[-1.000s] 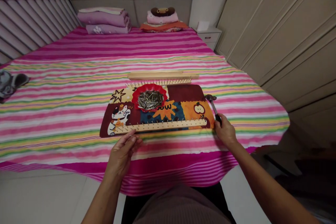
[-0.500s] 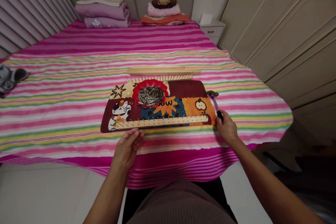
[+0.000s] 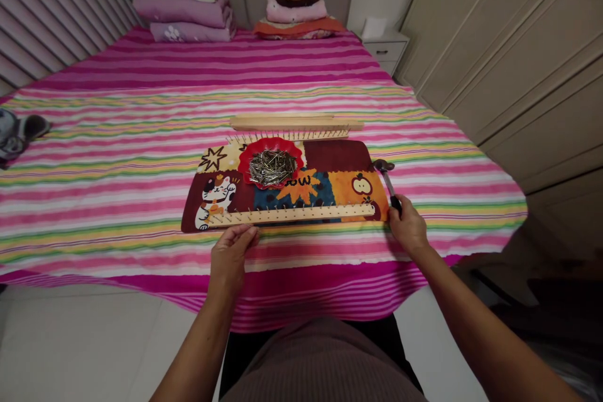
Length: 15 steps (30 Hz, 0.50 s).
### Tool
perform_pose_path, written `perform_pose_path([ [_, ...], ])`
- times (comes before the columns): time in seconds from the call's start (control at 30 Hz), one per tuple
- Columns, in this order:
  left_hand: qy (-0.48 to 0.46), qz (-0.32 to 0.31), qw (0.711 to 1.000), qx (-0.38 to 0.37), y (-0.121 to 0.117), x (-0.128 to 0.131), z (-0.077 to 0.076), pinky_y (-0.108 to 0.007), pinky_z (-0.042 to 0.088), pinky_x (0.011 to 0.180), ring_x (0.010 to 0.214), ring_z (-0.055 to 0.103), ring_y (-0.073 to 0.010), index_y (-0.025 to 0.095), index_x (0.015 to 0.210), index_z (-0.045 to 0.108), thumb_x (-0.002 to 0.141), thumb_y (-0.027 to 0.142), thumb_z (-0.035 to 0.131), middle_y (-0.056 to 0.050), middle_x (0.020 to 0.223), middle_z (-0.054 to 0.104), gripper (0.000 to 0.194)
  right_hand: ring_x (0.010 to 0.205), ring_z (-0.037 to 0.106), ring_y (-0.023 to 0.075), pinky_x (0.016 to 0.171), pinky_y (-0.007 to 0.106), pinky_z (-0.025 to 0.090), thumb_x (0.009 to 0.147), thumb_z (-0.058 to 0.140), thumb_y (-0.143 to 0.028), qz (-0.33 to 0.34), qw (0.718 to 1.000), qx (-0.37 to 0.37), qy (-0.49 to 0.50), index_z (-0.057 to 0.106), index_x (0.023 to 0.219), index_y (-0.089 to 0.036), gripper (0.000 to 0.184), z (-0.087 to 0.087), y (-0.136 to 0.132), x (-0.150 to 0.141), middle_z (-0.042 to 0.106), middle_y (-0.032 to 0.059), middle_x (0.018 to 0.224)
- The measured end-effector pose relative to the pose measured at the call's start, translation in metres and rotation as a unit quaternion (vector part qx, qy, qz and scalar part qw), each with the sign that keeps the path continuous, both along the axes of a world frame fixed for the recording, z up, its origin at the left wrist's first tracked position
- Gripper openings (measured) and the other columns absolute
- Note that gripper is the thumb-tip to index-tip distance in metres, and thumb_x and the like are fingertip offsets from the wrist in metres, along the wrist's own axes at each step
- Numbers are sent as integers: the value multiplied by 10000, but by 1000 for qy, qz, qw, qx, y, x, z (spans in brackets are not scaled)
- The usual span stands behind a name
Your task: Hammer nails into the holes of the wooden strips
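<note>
A colourful cartoon mat (image 3: pixel 346 156) lies on the striped bed (image 3: pixel 117 157). On its front edge rests a wooden strip (image 3: pixel 292 213) studded with a row of nails. A red dish (image 3: pixel 245 160) full of loose nails (image 3: pixel 272 167) sits behind it on the mat. My left hand (image 3: pixel 232 254) is just in front of the strip's left half, fingers pressed together; what they pinch is too small to see. My right hand (image 3: pixel 407 226) grips the black handle of a small hammer (image 3: pixel 387 177), whose head lies on the bed by the mat's right edge.
Two more wooden strips (image 3: pixel 294 123) lie behind the mat, the nearer one also nailed. Folded blankets (image 3: pixel 183 12) and pillows (image 3: pixel 296 12) are at the headboard. A nightstand (image 3: pixel 384 47) and wardrobe doors (image 3: pixel 509 50) stand right. Grey slippers (image 3: pixel 19 132) lie far left.
My left hand has moved up and slightly right to the strip's front edge. The right hand stays on the hammer. The view has tilted down a little.
</note>
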<state>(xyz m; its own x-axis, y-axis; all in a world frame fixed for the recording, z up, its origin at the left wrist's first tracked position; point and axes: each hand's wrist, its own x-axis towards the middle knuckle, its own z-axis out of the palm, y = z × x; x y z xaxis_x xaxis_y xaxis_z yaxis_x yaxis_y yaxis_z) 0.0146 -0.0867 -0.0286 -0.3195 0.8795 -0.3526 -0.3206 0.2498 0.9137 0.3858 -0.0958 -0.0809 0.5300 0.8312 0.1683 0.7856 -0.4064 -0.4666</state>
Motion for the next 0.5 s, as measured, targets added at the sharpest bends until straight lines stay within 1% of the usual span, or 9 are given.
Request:
perform_pose_path([
  [0.17, 28, 12, 1000, 5, 2, 2, -5, -201, 487, 585, 577, 580, -77, 141, 707, 631, 435, 331, 835, 31, 606, 638, 390, 758, 578, 217, 627, 284, 387, 847, 436, -279, -3, 1000, -15, 3, 562, 1261, -159, 450, 1, 0, 0, 688, 106, 944],
  [0.33, 21, 17, 1000, 2, 4, 1, -5, -221, 484, 578, 558, 586, -88, 146, 742, 602, 430, 322, 826, 37, 594, 629, 423, 775, 582, 225, 640, 291, 392, 849, 440, -270, -5, 1000, -22, 7, 556, 1269, -152, 451, 3, -1, -1, 687, 116, 958],
  [0.5, 43, 22, 999, 15, 3, -7, -7, -213, 464, 540, 483, 562, -82, 168, 769, 574, 437, 299, 817, 69, 532, 602, 431, 771, 582, 224, 636, 289, 390, 853, 434, -276, -3, 1000, -20, 5, 553, 1278, -149, 459, 3, -1, -1, 687, 117, 957],
])
